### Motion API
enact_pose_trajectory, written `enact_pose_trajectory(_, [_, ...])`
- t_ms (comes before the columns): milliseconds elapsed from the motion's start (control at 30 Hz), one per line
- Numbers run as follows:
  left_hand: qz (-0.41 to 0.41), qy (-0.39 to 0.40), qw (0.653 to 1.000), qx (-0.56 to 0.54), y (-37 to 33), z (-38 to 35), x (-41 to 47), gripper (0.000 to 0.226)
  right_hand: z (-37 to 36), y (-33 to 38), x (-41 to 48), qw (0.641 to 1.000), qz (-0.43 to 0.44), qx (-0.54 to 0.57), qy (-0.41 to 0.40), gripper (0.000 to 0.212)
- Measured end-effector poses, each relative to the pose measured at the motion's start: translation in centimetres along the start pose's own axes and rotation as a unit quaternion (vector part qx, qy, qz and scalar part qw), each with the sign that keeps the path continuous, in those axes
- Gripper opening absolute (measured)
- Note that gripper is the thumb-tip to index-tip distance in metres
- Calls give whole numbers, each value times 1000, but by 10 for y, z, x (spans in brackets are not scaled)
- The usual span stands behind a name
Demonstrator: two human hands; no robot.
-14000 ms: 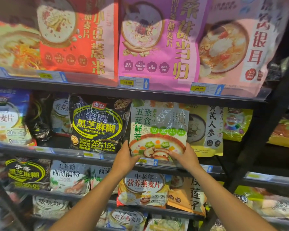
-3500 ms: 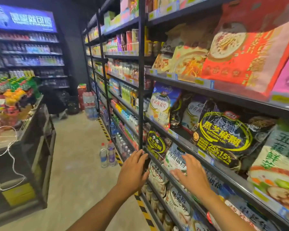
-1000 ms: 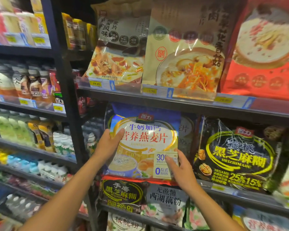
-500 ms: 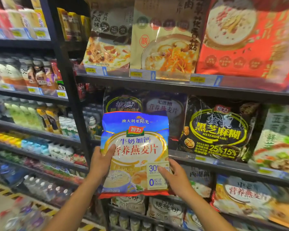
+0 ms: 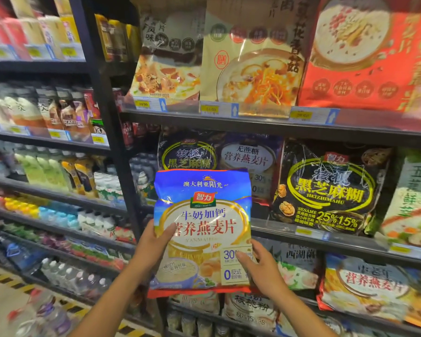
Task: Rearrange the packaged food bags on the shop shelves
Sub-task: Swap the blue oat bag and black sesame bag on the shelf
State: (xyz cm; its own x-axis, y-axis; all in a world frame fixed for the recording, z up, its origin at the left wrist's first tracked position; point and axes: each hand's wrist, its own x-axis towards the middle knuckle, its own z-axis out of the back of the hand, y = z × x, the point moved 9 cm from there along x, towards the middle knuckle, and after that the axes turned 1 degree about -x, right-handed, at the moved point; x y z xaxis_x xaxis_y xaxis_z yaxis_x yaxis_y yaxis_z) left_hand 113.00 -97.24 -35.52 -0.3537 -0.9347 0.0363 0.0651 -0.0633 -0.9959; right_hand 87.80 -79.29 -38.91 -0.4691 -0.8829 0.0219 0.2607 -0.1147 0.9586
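Oatmeal bag (image 5: pixel 202 229) - blue top, red bottom edge - held upright in the air, just in front of the middle shelf (image 5: pixel 272 231). Gripped at left edge by left hand (image 5: pixel 153 246), thumb on the front; pinched near lower right corner by right hand (image 5: pixel 260 268). Black sesame bag (image 5: pixel 326 190) standing on shelf, to the right.

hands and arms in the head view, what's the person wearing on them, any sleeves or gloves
The left hand and right hand are bare: no gloves, rings or bracelets show. Both forearms are bare too; no sleeve, watch or band appears before the picture's lower edge.
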Motion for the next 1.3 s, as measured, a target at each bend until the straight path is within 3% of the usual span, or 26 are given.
enact_pose_trajectory(167, [-12, 104, 995, -4, -21, -16, 46, 52, 15, 20, 23, 999, 10, -9, -51, 30])
enact_pose_trajectory(300, [-37, 144, 989, -12, -45, -35, 81, 53, 33, 29, 42, 995, 20, -4, -96, 76])
enact_pose_trajectory(333, [-42, 153, 987, -12, -50, -41, 90, 51, 38, 32, 47, 994, 22, -9, -106, 72])
enact_pose_trajectory(433, [-56, 165, 985, -17, -59, -55, 114, 49, 46, 44, 56, 992, 9, -20, -126, 32])
enact_pose_trajectory(467, [-61, 167, 984, -18, -61, -60, 120, 50, 48, 46, 60, 991, 12, -19, -133, 31])
enact_pose_trajectory(567, [-64, 166, 984, -32, -65, -71, 136, 45, 57, 51, 67, 988, 13, -24, -154, 42])
enact_pose_trajectory(667, [-51, 172, 983, -46, -67, -76, 149, 45, 59, 55, 75, 985, 14, -28, -172, 37])
enact_pose_trajectory(933, [-45, 151, 980, -118, -73, -37, 178, 42, 24, 86, 101, 984, 48, -54, -165, 54])
enact_pose_trajectory(1133, [-44, 140, 981, -129, -71, -24, 184, 44, 10, 81, 110, 990, 32, -42, -130, 45])
enact_pose_trajectory(1300, [-47, 146, 980, -127, -71, -32, 178, 47, 17, 71, 107, 989, 20, -40, -139, 72])
